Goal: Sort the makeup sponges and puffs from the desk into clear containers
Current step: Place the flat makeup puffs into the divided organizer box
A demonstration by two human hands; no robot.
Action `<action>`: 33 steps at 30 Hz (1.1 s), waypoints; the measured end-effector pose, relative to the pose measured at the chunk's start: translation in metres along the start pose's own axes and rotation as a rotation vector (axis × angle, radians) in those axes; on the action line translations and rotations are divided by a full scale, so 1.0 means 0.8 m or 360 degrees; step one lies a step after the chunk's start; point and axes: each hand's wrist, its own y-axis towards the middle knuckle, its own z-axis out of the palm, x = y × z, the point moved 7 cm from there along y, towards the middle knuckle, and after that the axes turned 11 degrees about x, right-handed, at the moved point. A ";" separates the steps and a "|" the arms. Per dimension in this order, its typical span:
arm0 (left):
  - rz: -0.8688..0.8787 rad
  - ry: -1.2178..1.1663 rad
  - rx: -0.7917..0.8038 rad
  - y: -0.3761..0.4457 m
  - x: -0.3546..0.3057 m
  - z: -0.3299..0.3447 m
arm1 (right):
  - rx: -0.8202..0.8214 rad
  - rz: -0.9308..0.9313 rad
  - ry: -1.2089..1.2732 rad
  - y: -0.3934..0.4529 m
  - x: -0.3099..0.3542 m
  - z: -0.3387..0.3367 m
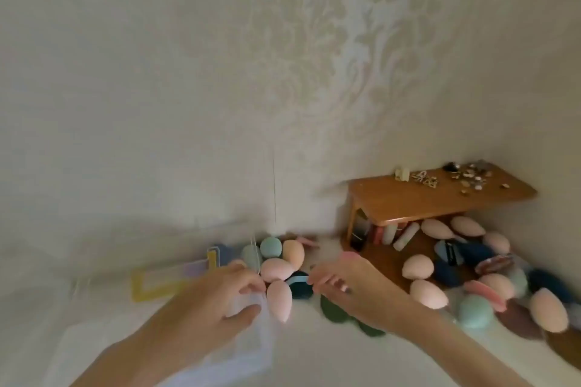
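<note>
The picture is blurred by motion. My left hand [226, 295] grips the thin wall of a clear container [251, 327] at the desk's middle. Pink egg-shaped sponges [278, 300] and teal sponges [270, 245] cluster just beyond its fingers; I cannot tell which lie inside the container. My right hand [349, 286] reaches left, its fingertips closed at the light blue ribbon of a dark puff [298, 287]. A dark green puff [331, 308] lies under that hand. More pink sponges [432, 294], blue puffs [449, 273] and a teal sponge [474, 311] are heaped at the right.
A small wooden shelf [440, 201] stands in the right corner with small jewellery on top and tubes [405, 237] beneath it. A flat yellow frame [151, 286] lies at the left. The patterned wall [283, 72] closes the desk's far side.
</note>
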 end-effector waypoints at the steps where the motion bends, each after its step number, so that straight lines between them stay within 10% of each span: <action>1: -0.0012 0.0010 0.0039 -0.003 0.004 0.012 | 0.0065 -0.0047 -0.0094 0.013 0.003 0.021; 15: 0.0222 0.0029 -0.0186 -0.054 0.025 0.038 | -0.0410 0.0342 -0.0386 0.047 -0.016 0.026; 21: 0.0333 0.0164 -0.0236 -0.045 0.005 0.055 | -0.0188 0.0456 -0.0610 0.056 -0.031 0.058; 33: 0.0271 0.0126 -0.0270 -0.020 -0.013 0.070 | -0.0580 0.0450 -0.0154 0.030 -0.026 0.012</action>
